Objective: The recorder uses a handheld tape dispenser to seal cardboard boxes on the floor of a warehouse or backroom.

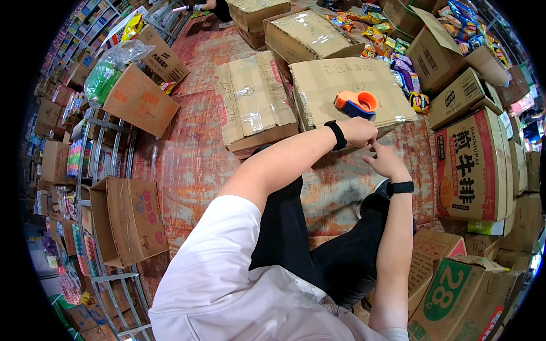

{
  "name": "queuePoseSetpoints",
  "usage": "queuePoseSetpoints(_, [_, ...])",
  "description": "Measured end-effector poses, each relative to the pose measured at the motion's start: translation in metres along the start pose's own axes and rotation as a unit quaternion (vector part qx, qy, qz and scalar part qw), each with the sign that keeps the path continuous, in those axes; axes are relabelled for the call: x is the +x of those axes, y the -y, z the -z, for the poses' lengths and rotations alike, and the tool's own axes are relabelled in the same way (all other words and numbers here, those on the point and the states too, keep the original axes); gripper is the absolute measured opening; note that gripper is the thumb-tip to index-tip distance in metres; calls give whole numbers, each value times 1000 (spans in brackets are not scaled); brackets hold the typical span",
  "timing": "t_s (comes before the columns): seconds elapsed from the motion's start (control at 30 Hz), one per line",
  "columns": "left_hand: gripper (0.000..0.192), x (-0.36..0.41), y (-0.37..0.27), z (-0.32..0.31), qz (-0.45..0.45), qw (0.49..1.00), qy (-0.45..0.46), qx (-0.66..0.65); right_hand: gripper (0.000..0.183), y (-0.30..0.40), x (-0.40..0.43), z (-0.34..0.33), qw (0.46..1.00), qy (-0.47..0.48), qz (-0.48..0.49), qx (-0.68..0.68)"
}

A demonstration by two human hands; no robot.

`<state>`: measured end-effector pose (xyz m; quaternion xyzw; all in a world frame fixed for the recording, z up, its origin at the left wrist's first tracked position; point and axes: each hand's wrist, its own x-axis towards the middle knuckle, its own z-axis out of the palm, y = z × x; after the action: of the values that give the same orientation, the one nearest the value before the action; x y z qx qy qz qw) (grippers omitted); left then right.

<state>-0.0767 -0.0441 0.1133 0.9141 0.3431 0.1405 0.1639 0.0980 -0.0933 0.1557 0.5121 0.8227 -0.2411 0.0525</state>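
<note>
A taped cardboard carton (324, 89) with handwriting on top stands before me. On it rests an orange and blue tape dispenser (356, 104). My left hand (359, 131), with a black wristband, is at the carton's near edge just below the dispenser; its fingers are curled, and whether it pinches something cannot be made out. My right hand (386, 161), also banded in black, is close beside it, its fingertips near the left fingers, thumb apart. Another taped carton (256, 98) stands to the left.
More cartons (309, 34) stand behind. Snack packets (401, 68) lie at the back right. Printed boxes (465, 166) line the right side. A metal rack (106, 149) and an open box (132, 221) are at left. Another person's leg and arm (219, 8) show at the top.
</note>
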Motion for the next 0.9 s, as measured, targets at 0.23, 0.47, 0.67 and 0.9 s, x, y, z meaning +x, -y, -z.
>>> queuePoseSetpoints(0.23, [14, 2, 0, 0, 16, 1000, 12, 8, 50, -2, 0, -2, 999, -25, 21, 35])
queuePoseSetpoints(0.47, [16, 2, 2, -1, 9, 1000, 2, -4, 50, -6, 2, -5, 999, -27, 29, 32])
queuePoseSetpoints(0.67, [17, 2, 0, 1, 22, 1000, 20, -7, 51, -4, 0, -3, 998, -29, 35, 43])
queuePoseSetpoints(0.9, [16, 1, 0, 2, 25, 999, 26, -13, 52, -5, 0, -3, 999, -23, 29, 31])
